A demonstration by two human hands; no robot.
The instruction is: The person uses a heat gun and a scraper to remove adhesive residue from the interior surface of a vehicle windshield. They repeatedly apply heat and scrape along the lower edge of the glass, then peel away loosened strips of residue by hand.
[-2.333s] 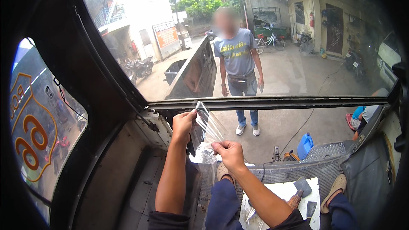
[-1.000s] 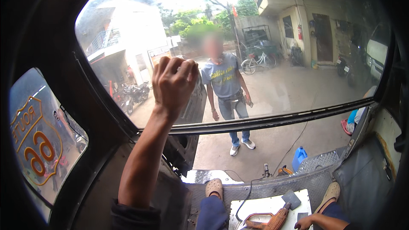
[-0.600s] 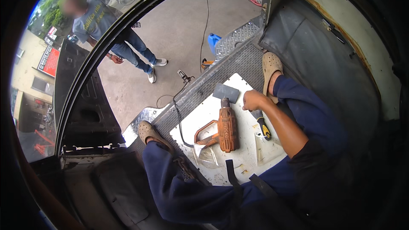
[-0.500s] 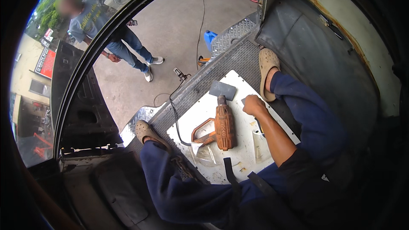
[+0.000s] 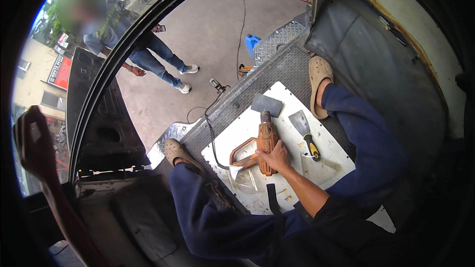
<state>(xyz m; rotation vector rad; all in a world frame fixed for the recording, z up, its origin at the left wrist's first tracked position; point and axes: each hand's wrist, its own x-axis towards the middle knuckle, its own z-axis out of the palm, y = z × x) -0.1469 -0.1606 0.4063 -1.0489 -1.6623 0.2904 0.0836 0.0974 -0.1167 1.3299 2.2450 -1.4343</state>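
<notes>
An orange heat gun (image 5: 267, 136) lies on a white panel (image 5: 232, 133) between my feet, its metal nozzle pointing away from me. My right hand (image 5: 277, 157) grips the rear of its body, with the thumb across the top. To the right of it lies a putty knife (image 5: 304, 131) with a wide metal blade and a black and yellow handle. A dark grey rectangular pad (image 5: 267, 105) sits just beyond the nozzle. Far to the left, my left hand (image 5: 35, 143) is raised near the door window, fingers loosely bent and apart, with nothing visible in it.
A black cord (image 5: 213, 138) runs from the gun over the ridged step edge (image 5: 232, 91) to a plug connector (image 5: 217, 86) outside. A person (image 5: 156, 57) stands on the concrete beyond the open door (image 5: 104, 123). A folding knife (image 5: 392, 30) lies on the right-hand ledge.
My right hand has let go of the putty knife, now lying on the panel, and moved left onto the heat gun. My left hand has come into view at the left.
</notes>
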